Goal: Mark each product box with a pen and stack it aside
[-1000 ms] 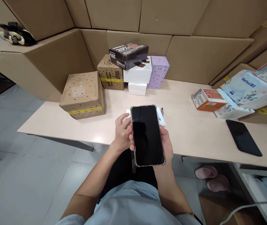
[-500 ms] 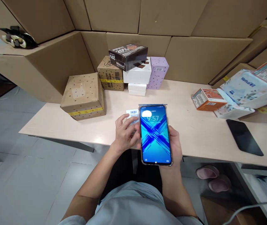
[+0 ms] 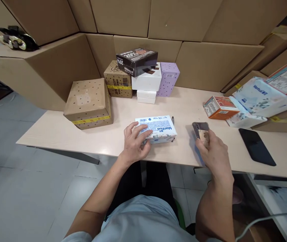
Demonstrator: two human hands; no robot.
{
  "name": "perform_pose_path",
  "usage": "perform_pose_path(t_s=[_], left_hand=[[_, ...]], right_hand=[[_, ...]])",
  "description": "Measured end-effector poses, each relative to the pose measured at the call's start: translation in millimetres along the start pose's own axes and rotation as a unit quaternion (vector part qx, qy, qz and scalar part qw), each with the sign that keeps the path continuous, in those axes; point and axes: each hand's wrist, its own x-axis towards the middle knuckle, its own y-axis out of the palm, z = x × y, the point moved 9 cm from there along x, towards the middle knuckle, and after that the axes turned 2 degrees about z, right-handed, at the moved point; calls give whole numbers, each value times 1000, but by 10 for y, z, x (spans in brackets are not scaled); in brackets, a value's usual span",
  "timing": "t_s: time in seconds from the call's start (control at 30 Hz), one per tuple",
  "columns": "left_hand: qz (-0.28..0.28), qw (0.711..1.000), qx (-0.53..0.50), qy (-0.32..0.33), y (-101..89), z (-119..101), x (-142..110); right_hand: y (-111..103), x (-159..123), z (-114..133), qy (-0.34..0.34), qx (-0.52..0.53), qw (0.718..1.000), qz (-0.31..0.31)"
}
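Note:
My left hand (image 3: 134, 143) rests with spread fingers on the left end of a white Manhua tissue pack (image 3: 158, 128) lying on the table (image 3: 57, 132). A dark pen (image 3: 173, 120) lies just behind the pack. My right hand (image 3: 212, 153) is turned over near the table's front edge, to the right of the pack. It grips a phone (image 3: 201, 130) face down, so only the phone's back and top end show.
A second black phone (image 3: 256, 146) lies flat at the right. Orange box (image 3: 219, 107) and tissue packs (image 3: 261, 95) sit at the far right. Brown parcels (image 3: 89, 102), a black box (image 3: 137, 60), white boxes (image 3: 147, 80) and a purple box (image 3: 168, 78) stand at the back. Large cartons wall the table.
The phone was dark, lit up half a second ago, and has now swung right and turned face down in my right hand. The tissue pack is now uncovered under my left hand.

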Motion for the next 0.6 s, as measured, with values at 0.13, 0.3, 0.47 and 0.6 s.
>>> perform_pose_path(t_s=[0.13, 0.3, 0.47, 0.6], left_hand=[[-3, 1000, 1, -4, -27, 6, 11], [-18, 1000, -12, -15, -55, 33, 47], [-19, 998, -35, -53, -29, 138, 11], [-21, 996, -31, -86, -33, 214, -22]], right_hand=[[189, 43, -28, 55, -73, 992, 85], [71, 52, 130, -17, -31, 997, 71], [5, 77, 986, -251, 134, 944, 167], [235, 176, 1508, -304, 152, 898, 280]])
